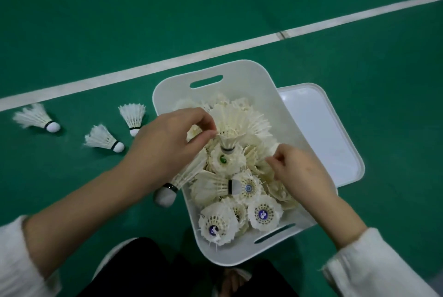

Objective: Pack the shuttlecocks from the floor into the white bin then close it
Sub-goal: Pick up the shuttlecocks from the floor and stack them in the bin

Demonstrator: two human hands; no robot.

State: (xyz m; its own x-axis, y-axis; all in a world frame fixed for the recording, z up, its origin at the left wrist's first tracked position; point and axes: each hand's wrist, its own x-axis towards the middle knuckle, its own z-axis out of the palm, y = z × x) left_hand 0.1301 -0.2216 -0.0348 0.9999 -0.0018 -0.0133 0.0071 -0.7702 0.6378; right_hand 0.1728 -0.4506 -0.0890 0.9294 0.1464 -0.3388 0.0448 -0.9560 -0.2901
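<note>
Pinching the feather edge of the top shuttlecock (239,119) between thumb and forefinger, the left hand (167,143) reaches over the near-left rim of the white bin (239,69). That shuttlecock lies just right of the fingertips (211,132), its cork pointing down into the pile (239,191) that fills the bin. Under the same palm another shuttlecock (177,181) slants out over the rim, cork outside; whether the lower fingers hold it I cannot tell. The right hand (302,169) has its fingers (275,160) curled with tips together against feathers at the pile's right side, and I cannot tell if they truly grip. Three loose shuttlecocks (103,138) lie on the green floor (72,21), well left of the left fingers. The lid (323,133) lies just right of the right fingers, partly under the bin.
</note>
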